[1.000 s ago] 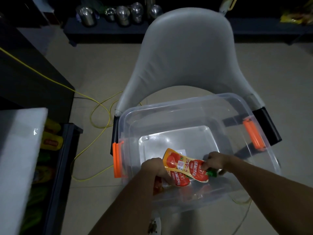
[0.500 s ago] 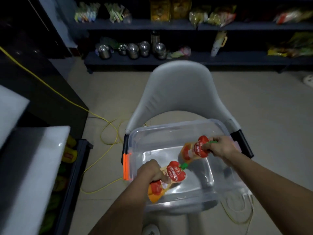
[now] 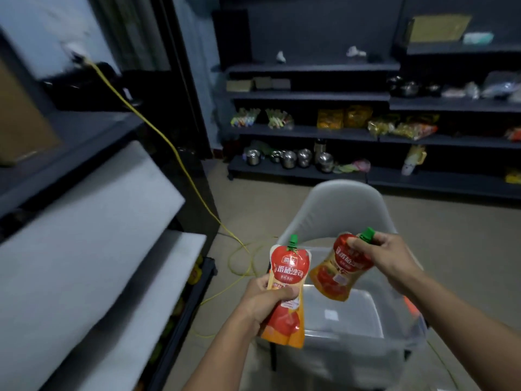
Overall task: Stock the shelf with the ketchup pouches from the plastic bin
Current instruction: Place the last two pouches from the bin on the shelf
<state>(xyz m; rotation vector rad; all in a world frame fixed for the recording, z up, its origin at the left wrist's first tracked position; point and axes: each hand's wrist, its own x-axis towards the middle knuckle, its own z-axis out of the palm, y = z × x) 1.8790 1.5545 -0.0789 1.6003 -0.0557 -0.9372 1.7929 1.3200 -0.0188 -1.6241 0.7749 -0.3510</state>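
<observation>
My left hand grips a red and orange ketchup pouch around its middle, upright, green cap on top. My right hand pinches a second ketchup pouch by its green cap, and this pouch hangs tilted. Both pouches are above the clear plastic bin, which sits on a grey chair; no pouch shows in the visible part of the bin. The shelf with white boards stands at my left.
A yellow cable runs from the left wall down across the floor beside the chair. Dark shelves along the back wall carry snack bags and steel pots. Yellow packets lie on the low tier of the left shelf.
Both hands have lifted their pouches out of the bin and up above it. My view has swung upward and left, bringing the shelves into sight.
</observation>
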